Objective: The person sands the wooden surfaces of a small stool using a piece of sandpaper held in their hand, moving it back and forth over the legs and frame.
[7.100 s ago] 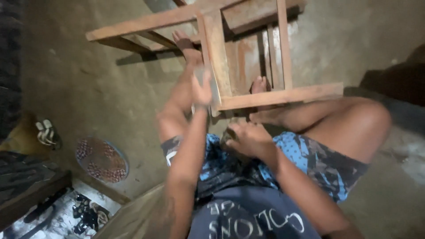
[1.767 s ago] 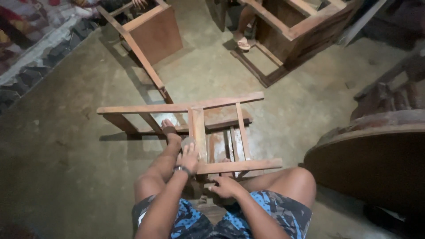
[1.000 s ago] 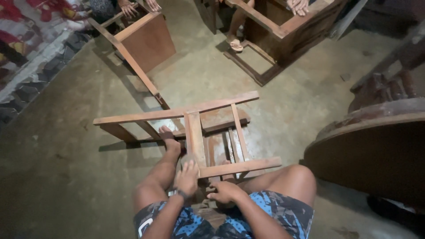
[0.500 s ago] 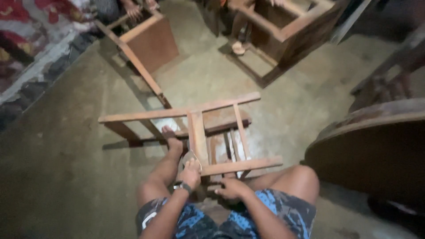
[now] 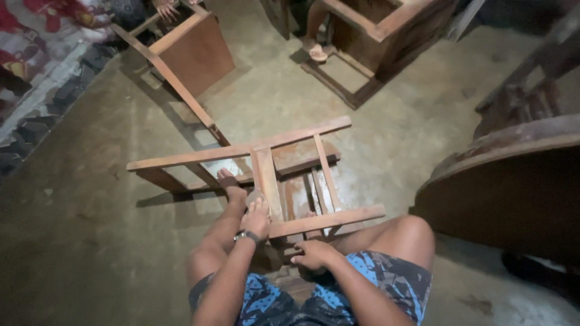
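Head view shows your left hand with fingers flat and open, pressing a small pad on the wooden frame lying on the floor, while your right hand loosely curls beneath its lower rail, apparently mid-sanding.

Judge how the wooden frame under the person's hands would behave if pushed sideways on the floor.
The wooden frame looks rigid, built of jointed bars, so it would probably slide as one piece. The rough concrete floor would likely drag on it. The left hand and a foot press on it, probably resisting movement.
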